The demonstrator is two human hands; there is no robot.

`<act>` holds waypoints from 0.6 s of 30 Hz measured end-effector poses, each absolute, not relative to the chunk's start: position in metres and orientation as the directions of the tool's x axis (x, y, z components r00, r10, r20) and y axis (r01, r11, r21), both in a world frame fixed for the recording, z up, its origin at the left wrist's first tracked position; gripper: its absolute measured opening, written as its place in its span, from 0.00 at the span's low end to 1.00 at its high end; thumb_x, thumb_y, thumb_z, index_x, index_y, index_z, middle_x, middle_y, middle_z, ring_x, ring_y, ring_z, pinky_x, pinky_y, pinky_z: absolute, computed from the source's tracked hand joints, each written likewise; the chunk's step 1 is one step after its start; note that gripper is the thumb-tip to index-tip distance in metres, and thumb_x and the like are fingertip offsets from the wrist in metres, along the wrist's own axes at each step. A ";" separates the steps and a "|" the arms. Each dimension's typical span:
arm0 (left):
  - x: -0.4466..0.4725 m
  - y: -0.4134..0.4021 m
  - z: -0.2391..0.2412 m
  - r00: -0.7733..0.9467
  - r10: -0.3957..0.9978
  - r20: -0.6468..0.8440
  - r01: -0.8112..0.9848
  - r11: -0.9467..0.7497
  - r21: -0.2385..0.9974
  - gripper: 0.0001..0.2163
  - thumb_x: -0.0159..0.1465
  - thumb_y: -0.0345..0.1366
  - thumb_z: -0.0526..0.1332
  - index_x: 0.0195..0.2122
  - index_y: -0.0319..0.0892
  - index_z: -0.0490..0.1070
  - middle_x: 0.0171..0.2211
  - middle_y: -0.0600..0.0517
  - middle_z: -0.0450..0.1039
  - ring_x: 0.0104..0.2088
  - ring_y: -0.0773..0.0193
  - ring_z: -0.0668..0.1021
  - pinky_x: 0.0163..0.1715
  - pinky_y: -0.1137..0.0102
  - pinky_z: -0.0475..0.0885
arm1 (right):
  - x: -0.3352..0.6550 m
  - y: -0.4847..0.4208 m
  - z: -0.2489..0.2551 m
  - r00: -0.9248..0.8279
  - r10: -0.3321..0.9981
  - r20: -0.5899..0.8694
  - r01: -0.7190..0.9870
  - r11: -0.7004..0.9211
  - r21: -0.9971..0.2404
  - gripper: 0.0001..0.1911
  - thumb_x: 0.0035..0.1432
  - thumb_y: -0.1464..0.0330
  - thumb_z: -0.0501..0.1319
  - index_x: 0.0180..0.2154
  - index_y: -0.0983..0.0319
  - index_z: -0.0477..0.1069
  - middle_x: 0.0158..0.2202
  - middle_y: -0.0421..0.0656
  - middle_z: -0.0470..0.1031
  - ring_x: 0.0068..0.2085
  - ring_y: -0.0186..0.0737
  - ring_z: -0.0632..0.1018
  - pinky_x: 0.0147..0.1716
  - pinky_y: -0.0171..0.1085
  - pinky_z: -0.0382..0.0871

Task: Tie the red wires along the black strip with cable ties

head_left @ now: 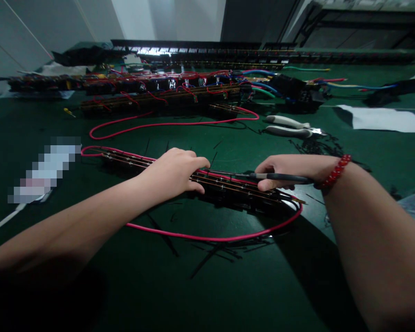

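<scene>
A long black electronic assembly (245, 191) with thin copper-coloured rods along its top lies on the green table, slightly slanted. My left hand (174, 173) is closed around its middle, thumb on the near side and fingers over the far side. My right hand (275, 170) is closed on a slim dark-handled tool (283, 177); its long narrow tip points left along the assembly, close to my left fingertips. Whether it is scissors, pliers or tweezers I cannot make out. A thick red wire (224, 239) runs along the assembly and loops out at both ends. A thin black tie end (213, 160) sticks up by my left fingers.
Grey-handled cutting pliers (288, 127) lie beyond my right hand. Several wired assemblies (159, 85) stretch across the back. Black offcuts (221, 251) are scattered in front. A blurred-out device with a white cable (7, 219) lies left; white paper (383, 119) lies right.
</scene>
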State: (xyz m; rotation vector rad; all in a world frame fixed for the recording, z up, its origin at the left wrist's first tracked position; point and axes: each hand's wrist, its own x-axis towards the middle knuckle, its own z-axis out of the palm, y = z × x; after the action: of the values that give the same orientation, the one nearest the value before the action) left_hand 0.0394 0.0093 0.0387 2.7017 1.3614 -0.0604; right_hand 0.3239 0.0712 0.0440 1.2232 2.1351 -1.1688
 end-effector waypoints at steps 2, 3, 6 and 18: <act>0.039 0.009 0.039 0.598 0.796 -0.091 0.801 -0.592 0.084 0.24 0.60 0.51 0.64 0.54 0.45 0.72 0.41 0.47 0.77 0.43 0.53 0.78 0.43 0.65 0.68 | 0.324 0.072 0.043 -0.527 0.495 -0.691 0.848 0.248 -0.469 0.34 0.43 0.38 0.62 0.33 0.61 0.77 0.25 0.42 0.75 0.24 0.38 0.70 0.22 0.35 0.57; 0.039 0.009 0.039 0.598 0.796 -0.093 0.802 -0.592 0.083 0.24 0.60 0.51 0.64 0.54 0.45 0.72 0.41 0.47 0.77 0.43 0.53 0.78 0.43 0.65 0.68 | 0.325 0.072 0.043 -0.526 0.493 -0.693 0.848 0.239 -0.473 0.34 0.43 0.38 0.62 0.33 0.61 0.77 0.25 0.42 0.75 0.24 0.38 0.70 0.22 0.35 0.57; 0.040 0.009 0.039 0.595 0.798 -0.097 0.804 -0.589 0.084 0.24 0.60 0.51 0.64 0.54 0.45 0.71 0.42 0.47 0.77 0.43 0.53 0.78 0.44 0.64 0.68 | 0.325 0.072 0.042 -0.527 0.489 -0.695 0.846 0.221 -0.485 0.34 0.43 0.38 0.62 0.33 0.62 0.77 0.25 0.42 0.74 0.24 0.37 0.70 0.22 0.35 0.57; 0.039 0.007 0.040 0.601 0.796 -0.067 0.799 -0.596 0.079 0.23 0.60 0.50 0.64 0.54 0.48 0.68 0.39 0.49 0.76 0.40 0.54 0.78 0.41 0.65 0.67 | 0.321 0.069 0.043 -0.504 0.513 -0.694 0.856 0.192 -0.480 0.30 0.44 0.41 0.64 0.32 0.61 0.78 0.25 0.43 0.76 0.24 0.39 0.72 0.22 0.35 0.58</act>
State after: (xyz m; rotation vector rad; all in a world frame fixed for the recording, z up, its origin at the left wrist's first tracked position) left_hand 0.0393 0.0069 0.0395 2.7200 1.3590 -0.0383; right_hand 0.3212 0.0693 0.0430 1.2848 2.0943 -1.2350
